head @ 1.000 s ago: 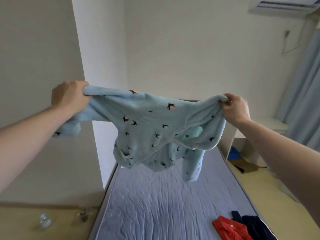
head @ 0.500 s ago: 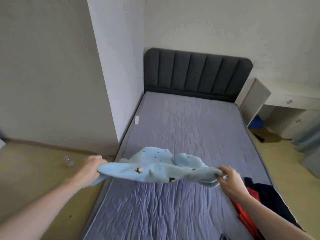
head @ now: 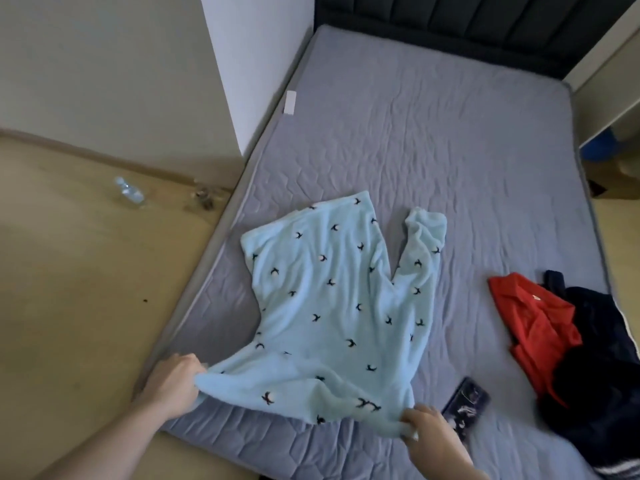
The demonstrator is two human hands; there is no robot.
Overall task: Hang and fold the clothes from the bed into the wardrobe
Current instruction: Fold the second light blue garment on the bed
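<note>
2 hands hold the near edge of a light blue fleece top [head: 332,306], which lies spread flat on the grey mattress [head: 450,150] with its dark bird-like print facing up. The left hand [head: 173,382] grips the corner of that top nearest the mattress's left edge, fingers curled round the bunched fabric. The right hand [head: 429,434] pinches the opposite near corner, its fingers closed on a fold of fleece. 1 sleeve of the top points away from the person toward the dark headboard [head: 467,22], split from the body of the garment by a narrow V of bare mattress.

To the right of the top, apart from it, a red garment [head: 533,320] lies crumpled on the mattress, touching a dark navy garment [head: 595,375] that reaches the mattress's right edge. A dark phone [head: 465,401] rests on the mattress just beside the right hand, between the top and the red garment. Left of the mattress, on the wooden floor [head: 69,271], a clear plastic bottle [head: 130,192] lies near the wall. A small white tag [head: 290,102] sits on the mattress's left side.
</note>
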